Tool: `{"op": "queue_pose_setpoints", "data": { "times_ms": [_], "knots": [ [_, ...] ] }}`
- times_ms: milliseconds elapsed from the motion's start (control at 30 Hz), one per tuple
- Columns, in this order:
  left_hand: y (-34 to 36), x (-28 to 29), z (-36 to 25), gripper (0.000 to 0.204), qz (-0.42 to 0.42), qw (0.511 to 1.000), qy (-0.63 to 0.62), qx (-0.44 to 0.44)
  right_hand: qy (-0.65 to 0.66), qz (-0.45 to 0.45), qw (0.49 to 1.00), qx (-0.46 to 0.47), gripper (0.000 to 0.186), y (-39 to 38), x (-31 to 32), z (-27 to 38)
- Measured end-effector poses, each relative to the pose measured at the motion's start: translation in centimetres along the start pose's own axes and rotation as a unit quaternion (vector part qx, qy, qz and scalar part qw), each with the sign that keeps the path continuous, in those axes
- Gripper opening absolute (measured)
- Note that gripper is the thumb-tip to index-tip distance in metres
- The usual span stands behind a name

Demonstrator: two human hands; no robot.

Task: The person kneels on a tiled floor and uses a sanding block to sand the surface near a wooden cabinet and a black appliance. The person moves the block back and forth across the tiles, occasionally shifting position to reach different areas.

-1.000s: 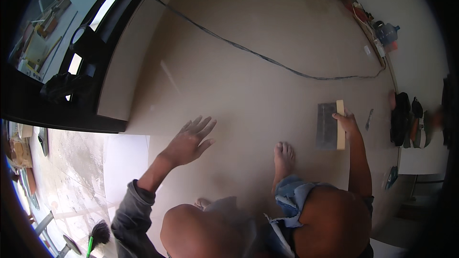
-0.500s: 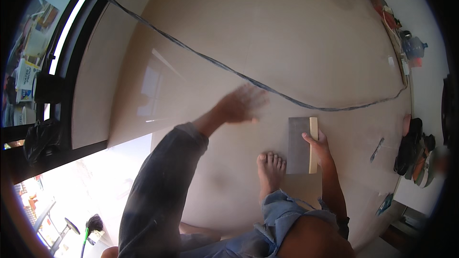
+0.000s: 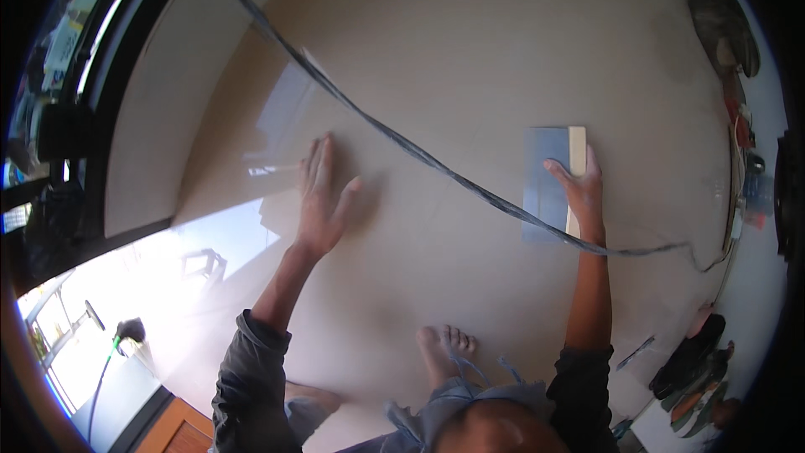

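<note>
My right hand [image 3: 583, 186] grips a wide scraper by the pale strip along its right edge, thumb over the front. The scraper's flat grey-blue blade [image 3: 545, 151] is rectangular and extends left of the hand. A dark twisted cable [image 3: 402, 141] passes in front of the blade's lower part and my right wrist. On the left, my left hand [image 3: 321, 205] is empty, fingers stretched and thumb apart, over the smooth beige surface [image 3: 436, 59]. Whether it touches that surface I cannot tell.
My bare foot [image 3: 444, 352] shows below, between my arms. Shoes [image 3: 700, 369] and a plastic bottle [image 3: 759, 189] line the right side. At the lower left, bright light falls near a brush with a green handle [image 3: 130, 331]. A black-framed opening [image 3: 96, 92] stands at the left.
My left hand has swung left and its fingers are now spread in clear view. My right hand has moved the scraper upward and slightly right. The view has shifted, and the cable now crosses the scraper.
</note>
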State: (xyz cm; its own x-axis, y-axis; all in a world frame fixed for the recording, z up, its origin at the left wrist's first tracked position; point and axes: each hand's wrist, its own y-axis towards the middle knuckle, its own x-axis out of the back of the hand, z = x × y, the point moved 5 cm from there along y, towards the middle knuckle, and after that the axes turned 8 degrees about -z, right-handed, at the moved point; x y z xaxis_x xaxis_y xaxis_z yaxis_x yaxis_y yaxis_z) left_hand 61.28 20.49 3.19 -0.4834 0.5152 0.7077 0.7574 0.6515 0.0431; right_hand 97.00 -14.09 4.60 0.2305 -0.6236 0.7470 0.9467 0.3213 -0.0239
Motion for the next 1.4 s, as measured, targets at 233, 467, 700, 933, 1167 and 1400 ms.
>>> {"op": "queue_pose_setpoints", "data": {
  "times_ms": [233, 467, 700, 933, 1167, 1400],
  "knots": [
    [6.5, -3.1, -15.4, 0.076, 0.086, 0.871, -0.465, 0.132, -0.103, 0.095, 0.985, 0.096, 0.083, 4.6, -0.1, 6.5],
    [7.5, -0.7, -17.8, 0.055, 0.093, 0.871, -0.457, 0.156, -0.157, 0.141, 0.967, 0.145, 0.089, 3.0, -3.9, 11.5],
    [8.1, -0.6, -18.3, 0.047, 0.057, 0.845, -0.501, 0.181, -0.192, 0.161, 0.947, 0.201, 0.082, 1.6, -4.3, 12.5],
    [10.0, -0.5, -19.9, 0.054, 0.118, 0.880, -0.436, 0.148, -0.148, 0.149, 0.950, 0.229, 0.079, 0.3, -4.3, 12.2],
    [11.0, 0.5, -21.0, 0.057, 0.150, 0.892, -0.402, 0.141, -0.151, 0.173, 0.939, 0.254, 0.092, 0.7, -4.6, 12.2],
    [11.8, -0.1, -20.9, 0.066, 0.142, 0.896, -0.407, 0.109, -0.164, 0.177, 0.940, 0.241, 0.093, -0.5, -5.0, 12.4]
  ]
}}
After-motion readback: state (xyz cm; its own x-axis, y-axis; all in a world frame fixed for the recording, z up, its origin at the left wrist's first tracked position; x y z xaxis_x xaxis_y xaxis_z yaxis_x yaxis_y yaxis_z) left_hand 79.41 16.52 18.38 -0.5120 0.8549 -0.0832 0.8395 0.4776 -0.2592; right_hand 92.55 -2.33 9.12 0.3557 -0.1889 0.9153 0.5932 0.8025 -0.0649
